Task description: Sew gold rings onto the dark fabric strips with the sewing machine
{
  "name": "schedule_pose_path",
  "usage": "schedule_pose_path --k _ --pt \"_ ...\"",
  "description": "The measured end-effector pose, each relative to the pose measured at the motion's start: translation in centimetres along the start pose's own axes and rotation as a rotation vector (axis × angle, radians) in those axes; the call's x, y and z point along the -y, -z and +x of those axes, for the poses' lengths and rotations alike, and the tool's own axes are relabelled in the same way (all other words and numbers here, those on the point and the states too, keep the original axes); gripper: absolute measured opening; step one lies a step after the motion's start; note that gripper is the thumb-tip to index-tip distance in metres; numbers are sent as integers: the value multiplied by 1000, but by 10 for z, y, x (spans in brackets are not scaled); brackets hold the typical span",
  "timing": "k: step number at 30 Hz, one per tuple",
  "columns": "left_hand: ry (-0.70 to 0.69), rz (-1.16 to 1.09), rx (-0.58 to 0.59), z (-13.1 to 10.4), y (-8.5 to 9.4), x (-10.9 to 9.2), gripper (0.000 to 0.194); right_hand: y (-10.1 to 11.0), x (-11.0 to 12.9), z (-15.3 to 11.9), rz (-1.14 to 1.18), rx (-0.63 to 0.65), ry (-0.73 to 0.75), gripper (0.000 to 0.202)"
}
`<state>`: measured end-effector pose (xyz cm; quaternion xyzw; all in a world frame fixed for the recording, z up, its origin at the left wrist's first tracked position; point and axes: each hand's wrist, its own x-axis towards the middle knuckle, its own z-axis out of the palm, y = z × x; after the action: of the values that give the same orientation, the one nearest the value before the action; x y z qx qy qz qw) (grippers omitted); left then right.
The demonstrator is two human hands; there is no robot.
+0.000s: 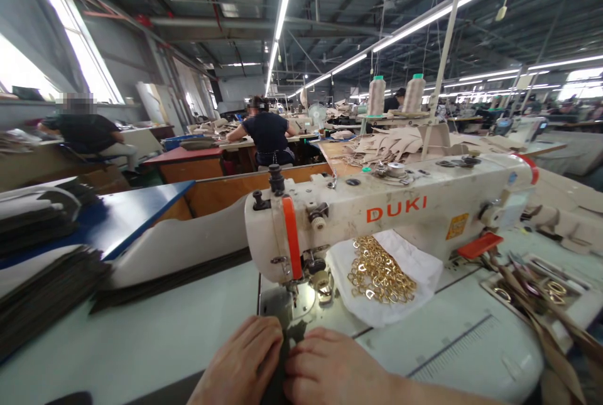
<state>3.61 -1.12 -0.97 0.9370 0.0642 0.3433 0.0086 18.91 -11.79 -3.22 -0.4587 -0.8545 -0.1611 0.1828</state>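
My left hand (245, 358) is closed, its fingers bunched together just in front of the needle area of a white sewing machine (400, 204). Close beside it, my right hand (330, 364) has its fingers curled and pressed down. Between and under both hands lies a dark fabric piece (277, 377), gripped by the fingers; much of it is hidden. The lit needle plate (301, 301) is just beyond the fingertips. Right of the needle, a heap of gold D-rings (381, 273) rests on a white cloth (424, 260).
Stacks of dark-backed panels (47, 298) lie at left, by a blue table (136, 210). On the right a tray (584, 298) holds rings and straps. Thread cones (375, 97) and beige cut pieces (391, 141) are behind the machine. Two people (266, 129) sit further back.
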Motion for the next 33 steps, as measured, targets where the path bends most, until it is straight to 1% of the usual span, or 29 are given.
schedule_pose_path --k 6,11,15,20,24,27,33 --pt "26 -3 14 2 1 -1 25 3 0 2 -18 -7 -11 15" --pt "38 -22 27 -2 4 0 22 12 -1 4 -49 -6 -61 22" --pt "4 -17 26 -7 5 1 20 11 -4 5 -52 -22 -82 17" --pt "10 -6 12 -11 4 3 19 5 -4 5 -49 -38 -90 13" --pt "50 -34 18 -15 2 4 18 12 -3 6 -56 -5 -72 10" --pt "59 -59 11 -10 0 4 19 18 -7 7 -60 54 -74 8" --pt "31 -61 -55 15 -12 11 27 21 -25 6 -82 135 -102 6"
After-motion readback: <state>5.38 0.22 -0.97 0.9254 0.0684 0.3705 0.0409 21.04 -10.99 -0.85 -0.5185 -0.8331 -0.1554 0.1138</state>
